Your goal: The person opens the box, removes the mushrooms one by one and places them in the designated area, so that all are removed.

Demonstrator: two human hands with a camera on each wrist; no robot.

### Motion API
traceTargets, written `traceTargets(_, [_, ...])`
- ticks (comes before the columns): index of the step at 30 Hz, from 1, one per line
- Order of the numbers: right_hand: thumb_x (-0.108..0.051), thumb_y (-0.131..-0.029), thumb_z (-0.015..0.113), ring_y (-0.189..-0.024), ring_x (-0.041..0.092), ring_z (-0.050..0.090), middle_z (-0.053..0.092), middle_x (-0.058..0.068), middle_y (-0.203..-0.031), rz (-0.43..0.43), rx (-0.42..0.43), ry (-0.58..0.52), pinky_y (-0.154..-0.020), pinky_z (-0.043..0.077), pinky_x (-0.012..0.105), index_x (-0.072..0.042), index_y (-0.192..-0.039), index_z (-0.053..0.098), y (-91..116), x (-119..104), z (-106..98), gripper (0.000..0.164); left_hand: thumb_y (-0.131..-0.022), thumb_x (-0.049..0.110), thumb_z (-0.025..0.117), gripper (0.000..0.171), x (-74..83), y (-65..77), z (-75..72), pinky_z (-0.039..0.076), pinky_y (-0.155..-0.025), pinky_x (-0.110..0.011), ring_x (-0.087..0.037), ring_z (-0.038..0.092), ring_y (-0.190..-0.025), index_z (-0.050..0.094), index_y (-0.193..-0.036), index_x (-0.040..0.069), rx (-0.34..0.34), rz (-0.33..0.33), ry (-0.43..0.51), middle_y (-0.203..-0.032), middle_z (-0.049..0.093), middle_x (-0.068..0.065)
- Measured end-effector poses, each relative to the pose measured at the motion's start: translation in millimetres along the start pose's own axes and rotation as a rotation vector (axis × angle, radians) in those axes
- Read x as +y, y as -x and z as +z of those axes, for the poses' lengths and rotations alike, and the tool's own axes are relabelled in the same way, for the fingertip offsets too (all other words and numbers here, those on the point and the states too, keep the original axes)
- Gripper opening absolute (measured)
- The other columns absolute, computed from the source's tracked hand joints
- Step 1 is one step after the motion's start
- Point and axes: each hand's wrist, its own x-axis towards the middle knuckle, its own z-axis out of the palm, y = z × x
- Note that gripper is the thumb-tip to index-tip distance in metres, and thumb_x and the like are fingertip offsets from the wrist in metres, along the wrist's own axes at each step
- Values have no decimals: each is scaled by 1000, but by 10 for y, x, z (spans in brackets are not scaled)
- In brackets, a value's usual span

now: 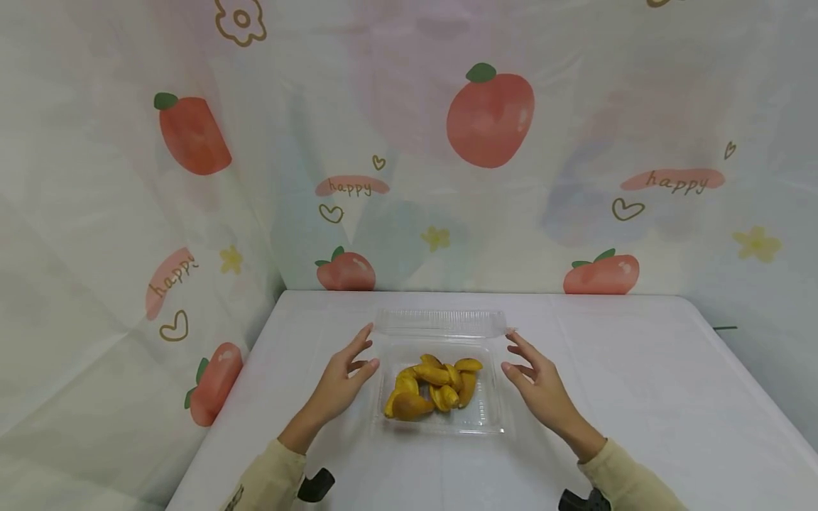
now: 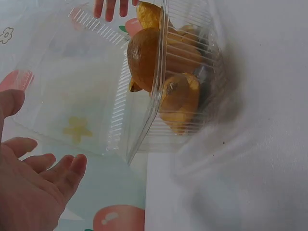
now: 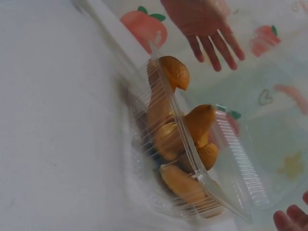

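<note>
A clear plastic clamshell box stands on the white table with its ribbed lid raised at the back. Inside lie several curved, yellow-brown, mushroom-like pieces; their exact kind is hard to tell. My left hand hovers at the box's left, fingers loosely extended beside the lid. On the right side my right hand has its forefinger at the lid's corner; whether it touches, I cannot tell. Neither hand holds anything. The left wrist view shows my left hand apart from the box wall.
The white tabletop spreads around the box on both sides. Behind and to the left hangs a pale cloth printed with fruit, flowers and hearts. A dark wrist-camera mount sits at the left sleeve, another at the right.
</note>
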Motion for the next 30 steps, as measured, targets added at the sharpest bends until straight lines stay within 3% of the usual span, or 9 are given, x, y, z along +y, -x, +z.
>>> traceTargets(4, [-6, -99, 61, -135, 18, 53, 38, 29, -158, 39, -45, 1, -102, 55, 33, 5, -155, 33, -69, 21, -17, 63, -102, 19, 60, 72, -85, -58, -16, 42, -113, -59, -43, 31, -151, 22, -163, 15, -42, 0, -28, -171, 16, -11])
traceTargets(6, [-8, -100, 60, -140, 41, 46, 33, 29, -161, 53, -75, 1, -105, 50, 53, 3, -157, 28, -105, 32, -22, 67, -102, 21, 61, 76, -131, -85, -23, 40, -114, -60, -43, 27, -153, 17, -164, 19, -58, 0, -43, -172, 12, -10])
traceTargets(8, [-9, -100, 60, -142, 52, 38, 28, 29, -162, 62, -106, -14, -107, 43, 64, 0, -159, 23, -142, 43, -25, 70, -101, 21, 62, 80, -165, -117, -26, 38, -115, -61, -42, 24, -154, 13, -164, 20, -72, 0, -52, -172, 10, -9])
traceTargets(14, [-15, -101, 61, -146, 58, 28, 21, 30, -165, 113, -162, -31, -108, 35, 72, -13, -164, 10, -243, 77, -26, 81, -101, 19, 62, 88, -219, -264, -3, 33, -116, -67, -45, 20, -155, 2, -164, 31, -98, 1, -29, -173, 7, -7])
traceTargets(19, [-16, -101, 60, -147, 59, 24, 19, 31, -164, 160, -191, -45, -110, 30, 74, -23, -165, 1, -302, 112, -13, 87, -101, 19, 61, 91, -248, -380, 28, 30, -116, -69, -44, 21, -155, -4, -163, 38, -111, -33, 22, -172, 12, -13])
traceTargets(24, [-16, -102, 60, -146, 59, 26, 19, 34, -163, 171, -204, -74, -111, 31, 72, -22, -164, -4, -359, 143, -7, 90, -103, 15, 59, 90, -291, -484, 33, 32, -114, -71, -47, 27, -152, -5, -163, 35, -113, -15, 90, -169, 18, -21])
traceTargets(30, [-14, -102, 59, -144, 58, 32, 18, 33, -164, 178, -208, -102, -110, 38, 65, -17, -164, -3, -439, 172, -19, 87, -103, 15, 57, 84, -327, -594, 8, 31, -116, -69, -50, 32, -148, 0, -165, 24, -108, -6, 102, -164, 26, -27])
